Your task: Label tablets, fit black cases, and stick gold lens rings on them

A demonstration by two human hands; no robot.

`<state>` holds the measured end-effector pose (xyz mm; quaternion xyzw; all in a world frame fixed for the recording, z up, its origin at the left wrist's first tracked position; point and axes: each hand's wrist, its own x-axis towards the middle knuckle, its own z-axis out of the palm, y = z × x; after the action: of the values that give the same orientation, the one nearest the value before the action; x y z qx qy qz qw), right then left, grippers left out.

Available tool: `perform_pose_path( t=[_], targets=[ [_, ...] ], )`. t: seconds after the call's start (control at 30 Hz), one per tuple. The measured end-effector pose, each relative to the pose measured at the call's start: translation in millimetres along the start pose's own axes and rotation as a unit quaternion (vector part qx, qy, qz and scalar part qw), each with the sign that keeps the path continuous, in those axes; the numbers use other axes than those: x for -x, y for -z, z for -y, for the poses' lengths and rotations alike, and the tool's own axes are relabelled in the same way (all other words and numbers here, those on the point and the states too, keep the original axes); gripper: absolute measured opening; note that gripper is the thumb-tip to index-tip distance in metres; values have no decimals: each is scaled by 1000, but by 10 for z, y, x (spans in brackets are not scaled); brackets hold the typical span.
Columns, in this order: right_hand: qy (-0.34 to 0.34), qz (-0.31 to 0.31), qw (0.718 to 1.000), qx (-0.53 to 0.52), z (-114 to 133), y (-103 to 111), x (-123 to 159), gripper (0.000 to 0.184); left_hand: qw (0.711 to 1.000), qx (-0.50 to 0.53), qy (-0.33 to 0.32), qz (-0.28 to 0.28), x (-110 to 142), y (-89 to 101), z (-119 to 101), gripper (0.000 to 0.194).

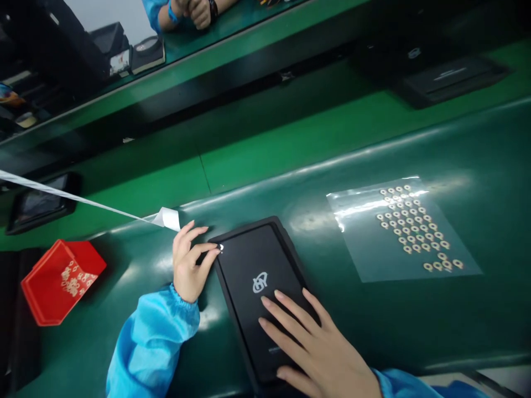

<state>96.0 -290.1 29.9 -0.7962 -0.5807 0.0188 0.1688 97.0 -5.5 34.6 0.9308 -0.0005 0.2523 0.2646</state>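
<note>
Placing step, we judge: left hand [188, 268] pinches a small white piece [221, 247] at the flat black case's [243, 271] corner, on the green surface [398, 320]. Right hand [319, 348] spread flat, gripping nothing; next needs steady alignment.

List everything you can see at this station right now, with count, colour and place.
Black case with logo: one, black, under the right hand.
Small white piece: one, white, by the left fingertips; whether gripped is unclear.
Clear sheet: one, transparent, right of the case.
Ring-shaped pieces: dozens, pale, on the sheet.
Red bin: one, red, far left, pale pieces inside.
Strip: one, white, from left edge toward left hand.
Other black cases: two, black, upper right and left.
Table: one, dark green, beneath the case.
Co-worker's hands: two, together, top.
Left hand, right hand: one each, blue-sleeved, at the case.
</note>
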Motion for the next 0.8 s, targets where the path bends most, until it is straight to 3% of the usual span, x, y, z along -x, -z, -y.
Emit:
perform_pose_path(
  t=[0.13, 0.3, 0.47, 0.63, 0.8],
  targets=[
    [-5, -1, 1000, -14, 13, -4, -4, 63, 998, -17, -46, 36, 25, -23, -54, 8],
    [-1, -15, 1000, -13, 32, -45, 159, 60, 992, 81, 5, 99, 198, -18, -163, 12],
    [9, -30, 1000, 1, 34, -55, 274, 55, 986, 11, -91, 137, 41, 43, -141, 8],
    [-8, -26, 1000, -6, 45, -25, 256, 55, 974, 135, 40, 179, -120, 62, -42, 7],
    [-13, -27, 999, -14, 54, -40, 257, 55, 976, 99, -1, 192, -62, 94, -67, 6]
  ],
)
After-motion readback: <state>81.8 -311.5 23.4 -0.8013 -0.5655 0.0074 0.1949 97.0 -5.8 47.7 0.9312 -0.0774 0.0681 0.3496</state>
